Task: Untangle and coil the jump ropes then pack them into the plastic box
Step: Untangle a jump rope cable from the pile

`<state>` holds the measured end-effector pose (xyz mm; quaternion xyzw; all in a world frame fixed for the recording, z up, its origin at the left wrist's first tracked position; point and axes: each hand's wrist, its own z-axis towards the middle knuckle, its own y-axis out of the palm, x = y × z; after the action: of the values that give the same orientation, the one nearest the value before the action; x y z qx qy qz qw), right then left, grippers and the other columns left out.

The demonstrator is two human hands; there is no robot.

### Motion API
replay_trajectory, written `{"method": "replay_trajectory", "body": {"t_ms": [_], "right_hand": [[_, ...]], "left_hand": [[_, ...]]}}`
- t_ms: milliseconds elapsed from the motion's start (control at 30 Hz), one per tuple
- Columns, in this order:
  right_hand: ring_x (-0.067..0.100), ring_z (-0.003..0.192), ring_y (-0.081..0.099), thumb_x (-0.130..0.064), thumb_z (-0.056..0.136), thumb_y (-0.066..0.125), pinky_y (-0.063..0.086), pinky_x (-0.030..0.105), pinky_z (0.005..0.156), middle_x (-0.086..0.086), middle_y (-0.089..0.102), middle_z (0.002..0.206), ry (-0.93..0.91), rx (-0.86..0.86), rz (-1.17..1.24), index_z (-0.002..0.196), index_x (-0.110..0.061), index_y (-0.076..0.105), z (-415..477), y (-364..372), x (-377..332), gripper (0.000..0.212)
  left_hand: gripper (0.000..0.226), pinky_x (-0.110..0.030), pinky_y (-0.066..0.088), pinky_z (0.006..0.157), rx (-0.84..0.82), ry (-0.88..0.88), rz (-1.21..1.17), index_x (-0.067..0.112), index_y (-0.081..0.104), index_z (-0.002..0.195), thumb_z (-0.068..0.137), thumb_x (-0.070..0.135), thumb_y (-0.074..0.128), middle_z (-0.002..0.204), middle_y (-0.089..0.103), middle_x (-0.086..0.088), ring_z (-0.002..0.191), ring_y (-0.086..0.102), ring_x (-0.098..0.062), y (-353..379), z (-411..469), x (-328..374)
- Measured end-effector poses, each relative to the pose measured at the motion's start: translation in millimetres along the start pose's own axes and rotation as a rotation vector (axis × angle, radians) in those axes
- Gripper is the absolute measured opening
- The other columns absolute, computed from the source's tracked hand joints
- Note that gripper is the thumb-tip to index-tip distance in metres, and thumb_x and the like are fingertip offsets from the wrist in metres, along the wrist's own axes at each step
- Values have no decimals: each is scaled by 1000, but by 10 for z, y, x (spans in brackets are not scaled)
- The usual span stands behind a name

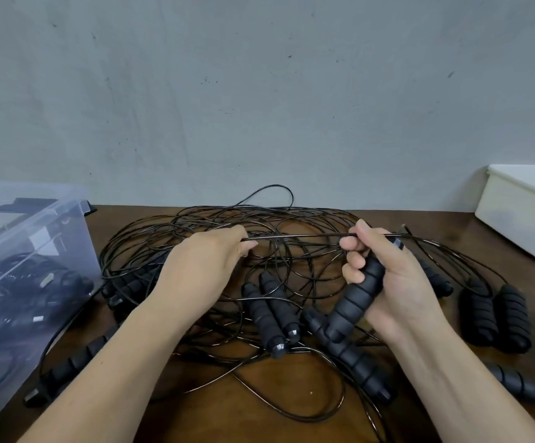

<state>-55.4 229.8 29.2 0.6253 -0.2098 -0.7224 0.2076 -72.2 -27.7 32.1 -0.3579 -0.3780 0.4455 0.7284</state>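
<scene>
Fingers of your right hand (387, 282) curl round a ribbed foam handle (352, 302), its cap pointing down toward you, and the upper fingers also trap the cord (295, 236) where it leaves the handle. From there the cord runs level across mid-frame to your left hand (202, 270), which pinches it between thumb and curled fingers. Below and behind both hands the tangle (259, 219) sprawls over the table (259, 410), with a pair of handles (269, 314) lying in its centre and more handles (496, 314) at the right of the frame. The cord looks thin, glossy and springy, so it will likely slide through a loose pinch and spring back into loops. The foam looks soft and grippy, so hold the handle firmly and feed the cord through your left fingers, easing it where loops cross. The clear box (36, 238) sits at the left edge, some dark rope already inside, and a white tub (522, 215) stands at the right edge.
</scene>
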Motion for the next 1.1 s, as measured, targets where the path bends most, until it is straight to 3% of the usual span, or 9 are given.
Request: {"method": "replay_trajectory", "body": {"t_ms": [233,300,367,433,467,633,733,867,1100], "right_hand": [[18,50,49,-10,93,74,39,26,46,24,75,94,24,-68,-196,99,-1,68,-108,147,216,12],[21,50,50,-8,95,73,41,28,48,28,75,94,30,-96,-277,100,4,68,-147,170,312,13],[21,50,52,-8,97,73,42,29,49,28,76,94,26,-99,-324,103,9,66,-168,179,379,19],[23,52,53,-8,98,73,43,30,49,28,76,93,26,-90,-336,101,10,64,-166,170,399,21],[24,52,53,-8,98,73,43,30,49,28,76,92,25,-92,-338,98,9,64,-165,169,400,19],[23,51,49,-11,97,72,43,30,51,26,73,81,19,-91,-273,91,10,64,-167,154,344,23],[18,54,48,-13,94,72,41,24,47,18,69,76,34,-44,-130,89,9,63,-71,72,146,24],[11,57,51,-16,97,70,40,20,46,11,68,80,14,3,-19,87,-6,64,27,-44,8,16],[15,57,53,-20,87,76,41,22,46,21,75,95,33,-32,-108,100,-6,69,-82,108,170,21]], "left_hand": [[26,-36,47,68,-76,177,77,23,51,93,111,41,44,80,57,6,86,70,-30,242,-27,407],[41,-45,57,98,-146,142,111,25,70,107,101,47,36,102,76,3,113,73,-28,363,-46,392],[82,-54,28,127,-263,119,112,31,63,141,86,63,11,148,62,7,153,39,-22,427,-59,298],[106,-42,6,131,-366,92,148,38,43,158,69,69,-7,169,34,12,162,6,-14,385,-59,276],[108,-36,9,130,-370,87,160,39,42,156,67,68,-11,169,32,12,162,8,-14,277,-58,343],[37,-26,40,92,-252,133,170,31,55,130,112,49,29,124,65,8,123,59,-16,-7,-23,455],[29,-29,42,99,-291,39,157,31,63,128,113,41,40,132,68,11,127,60,-19,-48,47,205],[33,-37,50,80,-160,-127,21,26,62,95,109,49,43,89,71,4,92,67,-22,-20,68,-164],[41,-37,49,71,-142,-45,-13,31,58,91,106,59,31,74,63,5,76,61,-18,47,7,47]]}}
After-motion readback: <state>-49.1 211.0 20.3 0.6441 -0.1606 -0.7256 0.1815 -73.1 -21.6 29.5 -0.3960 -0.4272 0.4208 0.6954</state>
